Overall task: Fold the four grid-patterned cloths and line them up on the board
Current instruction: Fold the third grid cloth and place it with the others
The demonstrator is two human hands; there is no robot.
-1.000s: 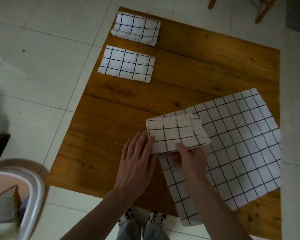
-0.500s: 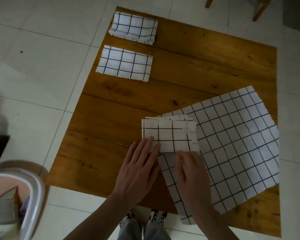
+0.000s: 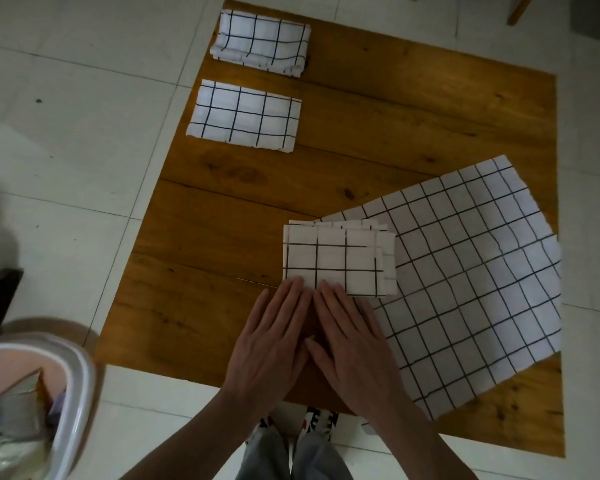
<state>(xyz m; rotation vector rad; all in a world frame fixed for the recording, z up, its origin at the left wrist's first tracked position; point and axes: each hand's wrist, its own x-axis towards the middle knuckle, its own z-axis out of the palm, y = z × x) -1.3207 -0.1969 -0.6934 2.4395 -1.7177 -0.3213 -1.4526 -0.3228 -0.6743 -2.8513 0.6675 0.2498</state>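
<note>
Lower centre of frame: both hands flat, side by side, on near edge of the third folded cloth.
Left hand: palm down, fingers straight & together, tips just onto cloth's near-left corner; gripping nothing.
Right hand: palm down, fingers spread a little, tips on cloth's near edge; also holding nothing, just pressing.
Third folded cloth: small rectangle, centre of frame, layers a bit uneven at right side; its right part overlaps the unfolded cloth.
Unfolded cloth: spread flat, right half of frame, angled, near corner toward bottom edge of board.
Top folded cloth: upper left of frame, at board's far-left corner, slightly puffy.
Second folded cloth: just below it in frame, small gap between, flat.
Board: wooden, lies on white tile floor.
Basket: white rim, lower left of frame, off the board.
Bottom centre: person's legs & patterned shoes at board's near edge.
</note>
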